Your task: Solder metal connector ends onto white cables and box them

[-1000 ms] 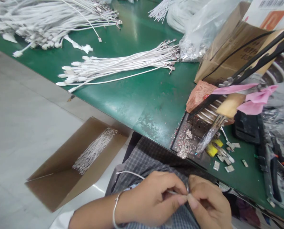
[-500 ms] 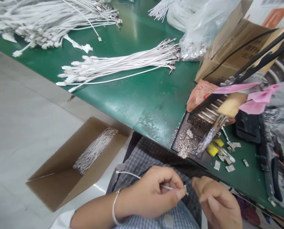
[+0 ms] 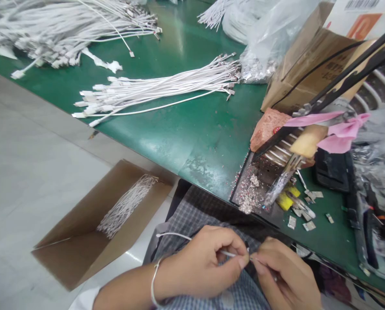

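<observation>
One white cable point(image 3: 175, 234) runs crosswise through your left hand point(image 3: 208, 263), pinched between thumb and forefinger near its tip. That tip points toward your right hand point(image 3: 284, 271), whose fingertips lie just beside it, drawn together; whether they grip the cable end cannot be told from this view.

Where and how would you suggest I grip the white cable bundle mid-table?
Probably its middle, from above on the near side: the cable bundle lies crosswise, its strands run close together there, while the left ends fan out and the plastic bag crowds the right.
</observation>
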